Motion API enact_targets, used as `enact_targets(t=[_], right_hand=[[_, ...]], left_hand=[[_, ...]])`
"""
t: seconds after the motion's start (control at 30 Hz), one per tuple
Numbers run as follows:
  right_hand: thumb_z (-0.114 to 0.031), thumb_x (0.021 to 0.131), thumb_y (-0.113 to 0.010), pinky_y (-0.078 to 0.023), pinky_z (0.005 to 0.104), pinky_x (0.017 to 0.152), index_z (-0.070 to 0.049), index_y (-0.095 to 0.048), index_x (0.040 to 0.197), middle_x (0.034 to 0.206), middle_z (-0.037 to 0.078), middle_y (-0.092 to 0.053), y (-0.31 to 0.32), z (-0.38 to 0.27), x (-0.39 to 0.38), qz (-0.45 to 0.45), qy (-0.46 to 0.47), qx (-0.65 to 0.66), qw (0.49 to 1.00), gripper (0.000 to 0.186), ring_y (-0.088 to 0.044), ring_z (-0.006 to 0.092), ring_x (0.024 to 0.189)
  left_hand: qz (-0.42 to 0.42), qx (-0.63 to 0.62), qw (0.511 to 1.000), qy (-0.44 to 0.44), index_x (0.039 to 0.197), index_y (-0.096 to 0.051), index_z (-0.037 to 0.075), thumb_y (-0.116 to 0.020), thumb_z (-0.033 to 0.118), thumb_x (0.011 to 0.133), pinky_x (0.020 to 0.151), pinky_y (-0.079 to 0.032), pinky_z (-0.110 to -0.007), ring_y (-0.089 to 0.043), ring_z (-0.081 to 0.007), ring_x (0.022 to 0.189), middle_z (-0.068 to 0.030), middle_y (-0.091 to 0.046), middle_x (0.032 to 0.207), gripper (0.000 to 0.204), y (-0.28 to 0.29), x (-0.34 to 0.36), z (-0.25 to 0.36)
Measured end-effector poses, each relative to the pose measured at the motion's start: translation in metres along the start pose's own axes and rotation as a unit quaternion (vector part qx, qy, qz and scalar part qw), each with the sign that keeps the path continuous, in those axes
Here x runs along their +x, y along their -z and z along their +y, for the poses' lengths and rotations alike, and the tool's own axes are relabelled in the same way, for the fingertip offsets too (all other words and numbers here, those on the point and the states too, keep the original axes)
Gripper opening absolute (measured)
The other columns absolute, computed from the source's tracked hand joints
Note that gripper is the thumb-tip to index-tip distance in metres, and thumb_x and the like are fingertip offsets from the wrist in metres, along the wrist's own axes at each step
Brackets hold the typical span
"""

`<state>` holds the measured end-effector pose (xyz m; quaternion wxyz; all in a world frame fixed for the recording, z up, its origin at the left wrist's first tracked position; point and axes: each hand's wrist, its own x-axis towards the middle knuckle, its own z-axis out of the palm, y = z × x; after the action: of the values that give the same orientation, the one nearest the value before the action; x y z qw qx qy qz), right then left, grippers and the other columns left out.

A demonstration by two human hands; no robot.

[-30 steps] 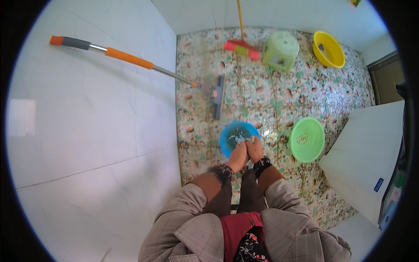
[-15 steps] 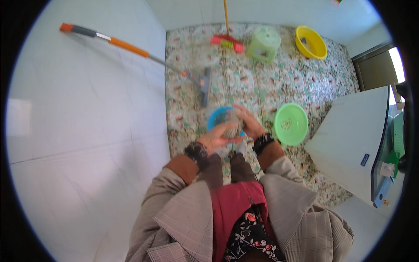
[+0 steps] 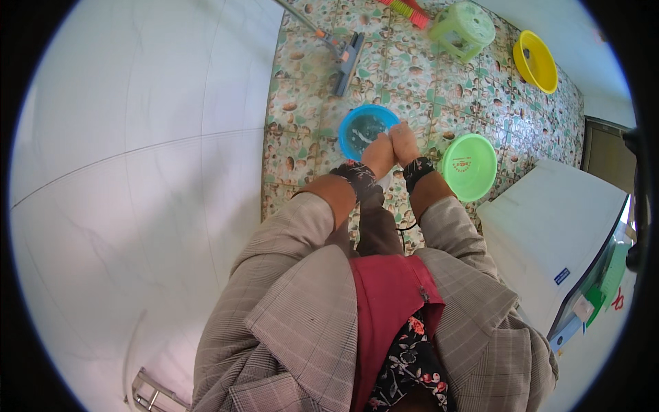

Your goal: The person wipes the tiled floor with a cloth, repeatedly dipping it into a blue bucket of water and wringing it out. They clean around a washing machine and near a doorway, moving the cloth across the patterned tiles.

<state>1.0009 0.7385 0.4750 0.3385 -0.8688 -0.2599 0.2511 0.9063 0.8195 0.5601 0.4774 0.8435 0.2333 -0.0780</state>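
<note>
A blue basin [image 3: 345, 132] with dark, cloudy water stands on the floor in front of me. A whitish streak shows on its water. At the basin's near right rim, my left hand [image 3: 379, 156] is closed, its fingers mostly turned out of sight. My right hand [image 3: 405, 143] is pressed against it, also closed, with the fingers curled. Whatever the two hands grip between them is hidden. Both sleeves are pushed back to brown cuffs over dark floral inner cuffs.
A light green basin [image 3: 449, 168] sits to the right, near a white appliance [image 3: 549, 226]. Farther off are a squeegee mop [image 3: 350, 63], a red brush head [image 3: 419, 18], a pale green stool [image 3: 467, 27] and a yellow basin [image 3: 542, 75]. A tiled wall [image 3: 151, 151] runs along the left.
My hands were apart around a greyish thing over the blue basin; now they are closed together at its near right rim, and that thing is hidden. The view has shifted, showing more of the basin.
</note>
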Motion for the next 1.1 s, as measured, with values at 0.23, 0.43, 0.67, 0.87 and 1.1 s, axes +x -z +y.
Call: enact_targets(t=[0.23, 0.43, 0.67, 0.87, 1.1], right_hand=[[-0.026, 0.071, -0.065, -0.047, 0.0401, 0.071, -0.01, -0.064, 0.07, 0.076, 0.017, -0.064, 0.045, -0.045, -0.03, -0.074, 0.232, -0.299, 0.923, 0.016, -0.061, 0.0314, 0.079], [-0.022, 0.075, -0.066, -0.042, 0.0372, 0.088, -0.001, -0.053, 0.112, 0.103, 0.012, -0.058, 0.06, -0.109, -0.038, -0.078, -0.074, -0.083, 0.991, 0.044, -0.054, 0.0257, 0.1], [-0.016, 0.089, -0.057, -0.041, 0.0328, 0.091, -0.002, -0.048, 0.118, 0.111, 0.01, -0.055, 0.164, -0.151, -0.06, -0.103, -0.065, 0.691, 0.712, 0.033, -0.052, 0.0183, 0.104], [-0.018, 0.086, -0.056, -0.046, 0.0281, 0.075, -0.004, -0.056, 0.101, 0.084, 0.006, -0.06, 0.179, -0.174, -0.052, -0.082, 0.029, 0.492, 0.866, 0.021, -0.055, 0.0146, 0.079], [-0.02, 0.084, -0.054, -0.043, 0.0338, 0.063, 0.0, -0.055, 0.094, 0.076, 0.012, -0.059, 0.149, -0.173, -0.049, 0.134, -0.072, 0.267, 0.952, 0.023, -0.053, 0.0172, 0.07]], left_hand=[[-0.006, 0.038, 0.999, 0.004, 0.104, -0.045, -0.005, -0.063, 0.018, 0.077, 0.067, -0.048, -0.047, -0.058, -0.0429, 0.079, -0.0262, -0.055, 0.094, 0.04, 0.022, -0.018, 0.018], [-0.023, 0.039, 0.99, -0.131, 0.108, -0.056, 0.008, -0.056, 0.019, 0.081, 0.071, -0.048, -0.046, -0.058, -0.0373, 0.091, -0.019, -0.06, 0.102, 0.029, 0.057, -0.025, 0.051], [-0.355, -0.675, 0.599, 0.245, 0.101, -0.048, 0.003, -0.057, 0.016, 0.084, 0.042, -0.036, -0.023, -0.047, -0.0149, 0.06, -0.0068, -0.05, 0.078, 0.023, 0.113, -0.035, 0.094], [-0.379, -0.578, 0.693, 0.209, 0.11, -0.045, 0.001, -0.061, 0.021, 0.084, 0.045, -0.038, -0.022, -0.048, -0.0146, 0.066, -0.0079, -0.053, 0.086, 0.037, 0.13, -0.032, 0.123], [-0.25, -0.295, 0.919, 0.078, 0.111, -0.047, 0.003, -0.066, 0.015, 0.08, 0.045, -0.041, -0.027, -0.056, -0.0158, 0.067, -0.0061, -0.057, 0.092, 0.038, 0.126, -0.031, 0.135]])
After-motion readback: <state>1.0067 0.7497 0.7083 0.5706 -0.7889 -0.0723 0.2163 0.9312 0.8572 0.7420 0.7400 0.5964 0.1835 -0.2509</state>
